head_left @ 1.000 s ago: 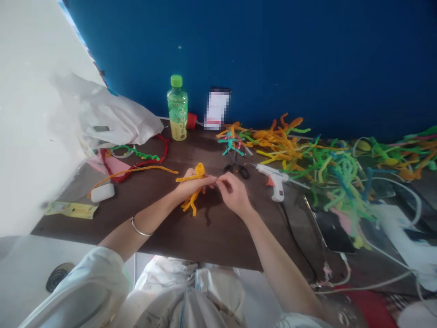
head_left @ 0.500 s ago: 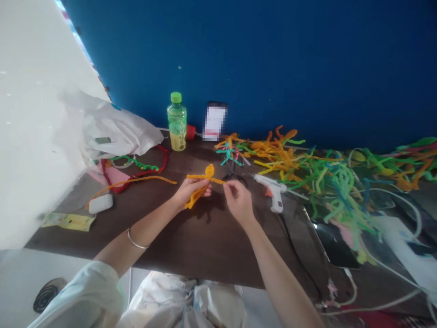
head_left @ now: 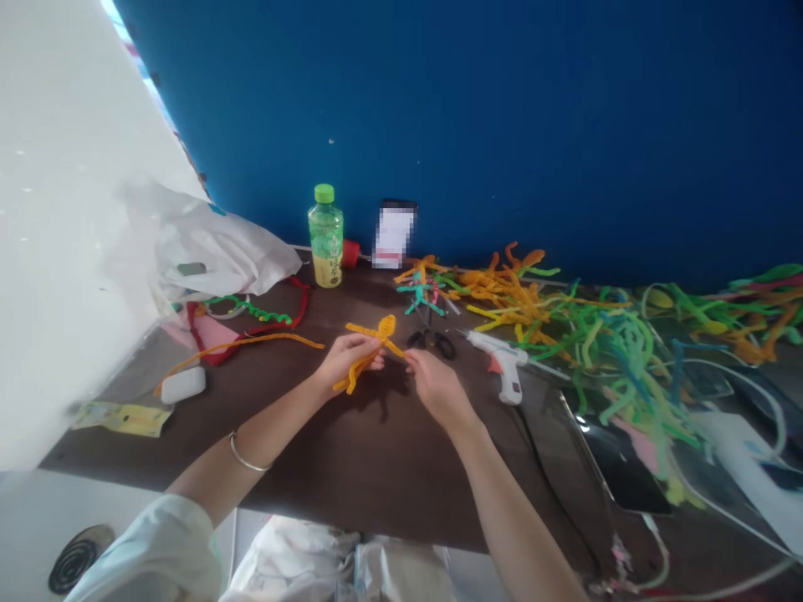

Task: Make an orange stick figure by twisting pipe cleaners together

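My left hand (head_left: 347, 361) grips a figure twisted from orange-yellow pipe cleaner (head_left: 370, 355), with a loop at its top and two strands hanging down. My right hand (head_left: 436, 386) is just to the right, its fingertips pinching the end of the figure's side arm. Below the figure, a silver bangle (head_left: 248, 457) circles my left wrist. Black-handled scissors (head_left: 430, 341) lie on the dark wooden table (head_left: 370, 451) just beyond my right fingers. A white glue gun (head_left: 503, 365) rests further right.
Heaped pipe cleaners (head_left: 602, 351) in orange, green and yellow cover the table's right side, beside a dark tablet or phone (head_left: 621, 472) and white cables (head_left: 740, 393). A green-capped bottle (head_left: 325, 238), a white plastic bag (head_left: 213, 251) and a loose orange pipe cleaner (head_left: 238, 347) stand further back.
The whole scene sits lower in the view. The figure has turned, with its loop now upright at the top, and my right fingertips have moved onto its side arm.
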The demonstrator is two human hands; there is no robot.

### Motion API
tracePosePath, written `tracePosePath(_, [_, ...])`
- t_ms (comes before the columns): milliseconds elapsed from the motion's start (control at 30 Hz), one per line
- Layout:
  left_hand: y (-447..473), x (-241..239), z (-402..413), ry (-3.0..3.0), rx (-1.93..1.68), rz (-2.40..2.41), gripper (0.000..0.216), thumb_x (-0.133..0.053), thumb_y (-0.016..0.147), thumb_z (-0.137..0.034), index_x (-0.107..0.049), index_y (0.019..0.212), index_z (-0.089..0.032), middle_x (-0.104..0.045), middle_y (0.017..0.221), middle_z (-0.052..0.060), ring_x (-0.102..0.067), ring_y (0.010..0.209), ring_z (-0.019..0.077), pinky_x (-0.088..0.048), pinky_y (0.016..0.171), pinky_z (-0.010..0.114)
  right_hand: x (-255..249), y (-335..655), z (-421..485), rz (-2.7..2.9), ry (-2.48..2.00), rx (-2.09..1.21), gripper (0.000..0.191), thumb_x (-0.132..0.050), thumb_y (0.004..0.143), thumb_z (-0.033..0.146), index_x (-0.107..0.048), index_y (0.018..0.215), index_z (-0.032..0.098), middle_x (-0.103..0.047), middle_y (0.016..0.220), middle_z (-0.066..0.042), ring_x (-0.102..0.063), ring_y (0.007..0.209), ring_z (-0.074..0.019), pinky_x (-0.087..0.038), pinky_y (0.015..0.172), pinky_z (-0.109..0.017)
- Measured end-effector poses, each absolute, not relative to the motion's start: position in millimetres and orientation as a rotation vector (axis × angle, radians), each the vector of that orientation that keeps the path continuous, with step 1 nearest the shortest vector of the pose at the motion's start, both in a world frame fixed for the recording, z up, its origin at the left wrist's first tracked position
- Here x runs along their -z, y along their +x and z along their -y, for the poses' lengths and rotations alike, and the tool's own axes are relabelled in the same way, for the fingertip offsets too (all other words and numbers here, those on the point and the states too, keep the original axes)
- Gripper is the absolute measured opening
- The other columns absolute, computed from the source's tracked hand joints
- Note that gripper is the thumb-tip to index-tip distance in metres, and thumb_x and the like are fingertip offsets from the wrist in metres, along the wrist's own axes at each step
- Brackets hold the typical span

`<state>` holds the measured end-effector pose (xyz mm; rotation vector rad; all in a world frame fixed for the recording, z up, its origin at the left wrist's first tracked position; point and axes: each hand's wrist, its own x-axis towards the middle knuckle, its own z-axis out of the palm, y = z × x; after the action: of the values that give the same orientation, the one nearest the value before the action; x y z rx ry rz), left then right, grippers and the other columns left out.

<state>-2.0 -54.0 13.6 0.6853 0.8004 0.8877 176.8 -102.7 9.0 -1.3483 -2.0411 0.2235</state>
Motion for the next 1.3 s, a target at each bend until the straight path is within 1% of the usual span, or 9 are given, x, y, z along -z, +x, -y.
tracePosePath(133, [1, -11, 55, 0.695, -0.917, -0.792, 0.026, -0.071, 0.062, -0.026, -0.06, 0.076, -0.008, -0.063, 0.067, 0.004, -0.058, 0.054, 0.0071, -0.051, 0.056, 0.018, -9, 176, 102, 2.061, -1.282, -0.275, 0.026, -0.035, 0.085, 0.015, -0.057, 0.097, 0.017, -0.064, 0.081, -0.008, -0.061, 0.072, -0.0174, -0.05, 0.071, -0.033])
tracePosePath(233, [2, -11, 55, 0.673, -0.945, -0.769, 0.028, -0.072, 0.062, -0.025, -0.06, 0.081, -0.009, -0.063, 0.069, 0.003, -0.059, 0.057, 0.0074, -0.052, 0.059, 0.019, -9, 168, 101, 1.745, -1.292, -0.514, 0.02, -0.043, 0.083, 0.023, -0.059, 0.093, 0.018, -0.065, 0.077, -0.006, -0.061, 0.062, -0.0146, -0.052, 0.063, -0.031])
tracePosePath(300, [3, -12, 55, 0.658, -0.949, -0.757, 0.028, -0.072, 0.062, -0.024, -0.06, 0.082, -0.009, -0.062, 0.069, 0.002, -0.059, 0.058, 0.007, -0.052, 0.061, 0.019, -8, 162, 101, 1.492, -1.275, -0.699, 0.02, -0.05, 0.08, 0.028, -0.059, 0.094, 0.017, -0.066, 0.076, -0.006, -0.062, 0.06, -0.0144, -0.054, 0.057, -0.029])
tracePosePath(400, [3, -13, 55, 0.634, -0.927, -0.739, 0.028, -0.071, 0.063, -0.024, -0.06, 0.083, -0.009, -0.062, 0.069, 0.002, -0.058, 0.058, 0.0063, -0.052, 0.061, 0.018, -7, 155, 101, 1.274, -1.227, -0.826, 0.025, -0.06, 0.073, 0.031, -0.06, 0.094, 0.017, -0.067, 0.078, -0.005, -0.064, 0.063, -0.0162, -0.056, 0.059, -0.031])
tracePosePath(500, [3, -13, 56, 0.625, -0.896, -0.726, 0.026, -0.07, 0.064, -0.025, -0.06, 0.081, -0.009, -0.061, 0.069, 0.002, -0.058, 0.057, 0.006, -0.051, 0.06, 0.017, -12, 152, 103, 1.165, -1.229, -0.818, 0.021, -0.063, 0.071, 0.03, -0.062, 0.087, 0.017, -0.068, 0.072, -0.004, -0.064, 0.061, -0.0161, -0.056, 0.061, -0.032])
tracePosePath(700, [3, -12, 56, 0.6, -0.866, -0.685, 0.023, -0.069, 0.065, -0.025, -0.06, 0.078, -0.008, -0.061, 0.07, 0.003, -0.058, 0.056, 0.0051, -0.05, 0.058, 0.015, -22, 152, 104, 1.059, -1.23, -0.841, 0.015, -0.066, 0.068, 0.026, -0.064, 0.079, 0.016, -0.067, 0.064, -0.003, -0.063, 0.053, -0.0153, -0.056, 0.058, -0.033])
tracePosePath(867, [2, -12, 55, 0.558, -0.86, -0.671, 0.02, -0.068, 0.067, -0.022, -0.059, 0.077, -0.008, -0.061, 0.07, 0.003, -0.058, 0.056, 0.0041, -0.049, 0.057, 0.012, -22, 152, 104, 1.094, -1.164, -0.884, 0.011, -0.068, 0.065, 0.027, -0.065, 0.071, 0.018, -0.067, 0.069, -0.002, -0.064, 0.056, -0.016, -0.057, 0.054, -0.031])
tracePosePath(1100, [5, -15, 59, 0.541, -0.834, -0.675, 0.017, -0.067, 0.068, -0.02, -0.06, 0.078, -0.008, -0.061, 0.069, 0.002, -0.058, 0.057, 0.0046, -0.049, 0.058, 0.013, -20, 146, 108, 1.06, -1.235, -0.681, 0.013, -0.064, 0.07, 0.029, -0.064, 0.077, 0.018, -0.067, 0.066, -0.003, -0.064, 0.056, -0.0169, -0.058, 0.056, -0.033])
tracePosePath(1300, [6, -16, 61, 0.536, -0.825, -0.703, 0.017, -0.066, 0.069, -0.02, -0.06, 0.08, -0.009, -0.062, 0.07, 0.003, -0.059, 0.057, 0.005, -0.05, 0.06, 0.014, -16, 146, 106, 1.072, -1.256, -0.647, 0.017, -0.059, 0.074, 0.032, -0.064, 0.082, 0.018, -0.068, 0.069, -0.004, -0.064, 0.055, -0.0168, -0.057, 0.057, -0.034])
